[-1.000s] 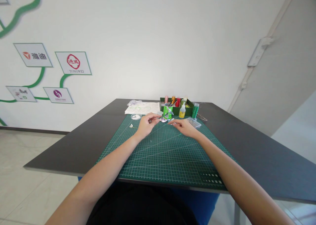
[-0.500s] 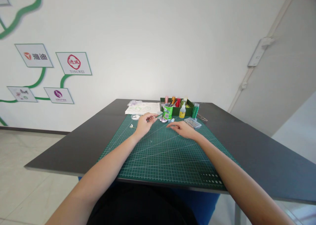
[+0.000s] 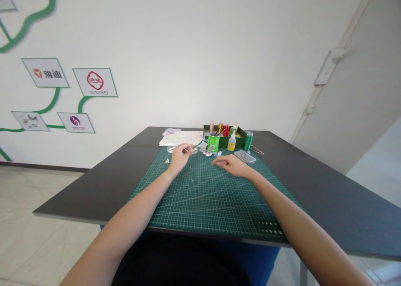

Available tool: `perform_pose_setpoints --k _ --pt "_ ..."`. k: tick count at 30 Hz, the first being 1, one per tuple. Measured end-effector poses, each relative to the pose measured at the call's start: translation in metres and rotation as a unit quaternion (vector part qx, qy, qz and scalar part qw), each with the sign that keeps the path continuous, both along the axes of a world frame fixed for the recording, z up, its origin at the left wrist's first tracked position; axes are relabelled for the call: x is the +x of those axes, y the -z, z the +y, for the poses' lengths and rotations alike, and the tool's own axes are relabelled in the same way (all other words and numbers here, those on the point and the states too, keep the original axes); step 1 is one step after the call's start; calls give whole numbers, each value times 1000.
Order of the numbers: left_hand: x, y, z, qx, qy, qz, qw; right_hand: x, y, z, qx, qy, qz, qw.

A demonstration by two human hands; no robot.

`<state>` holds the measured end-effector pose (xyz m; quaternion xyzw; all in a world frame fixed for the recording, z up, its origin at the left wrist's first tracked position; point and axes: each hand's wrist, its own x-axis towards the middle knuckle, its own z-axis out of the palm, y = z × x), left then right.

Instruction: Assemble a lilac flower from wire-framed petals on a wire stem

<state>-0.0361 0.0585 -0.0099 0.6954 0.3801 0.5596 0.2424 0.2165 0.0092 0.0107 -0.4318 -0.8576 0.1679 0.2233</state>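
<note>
My left hand (image 3: 182, 156) is above the far part of the green cutting mat (image 3: 203, 202), its fingers pinched round a thin green stem-like strip (image 3: 198, 144). The strip points up and right toward a bright green cup (image 3: 214, 142) with dark-handled tools in it. Small clear tubs (image 3: 203, 146) stand beside the cup. My right hand (image 3: 231, 164) is over the mat, palm down, fingers stretched out to the left with nothing visible in them. Close to its fingertips lie shiny pale pieces (image 3: 208, 153). A clear flat case (image 3: 245, 156) lies behind its wrist.
Behind the cup stands a dark green box (image 3: 241, 139) with coloured rolls. A glue bottle (image 3: 232, 142) and a green glitter tube (image 3: 248, 141) stand before it. White paper (image 3: 184, 137) lies at the back left; scissors (image 3: 257, 150) at the right; small white pieces (image 3: 167, 161) on the mat's left.
My left hand has drawn slightly left, away from the cup, with the green strip in it; the clear tubs show more now. My right hand has hardly moved.
</note>
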Motion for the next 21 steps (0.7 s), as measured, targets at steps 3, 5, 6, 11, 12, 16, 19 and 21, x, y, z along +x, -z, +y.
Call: perform_pose_setpoints --k 3,5,6,11,12,16,19,21 --pt "-2 1 1 -2 0 1 1000 -1 -2 -2 -31 -10 21 999" --pt "-3 2 2 -3 1 -1 1000 -2 -2 -4 -64 -14 37 997" --pt "-3 2 2 -5 1 -1 1000 -2 -2 -4 -82 -17 45 995" --pt "-3 2 2 -17 -3 8 1000 -2 -5 -8 -128 -55 69 988" --pt "-3 2 2 -16 -5 11 1000 -3 -5 -9 -130 -61 72 987" --pt "-4 5 5 -1 -5 29 1000 -3 -7 -11 -142 -78 89 983" --pt "-5 9 7 3 -1 39 999 -3 -7 -11 -150 -95 102 979" --pt "-5 11 9 4 -5 44 999 -3 -6 -10 -154 -107 107 976"
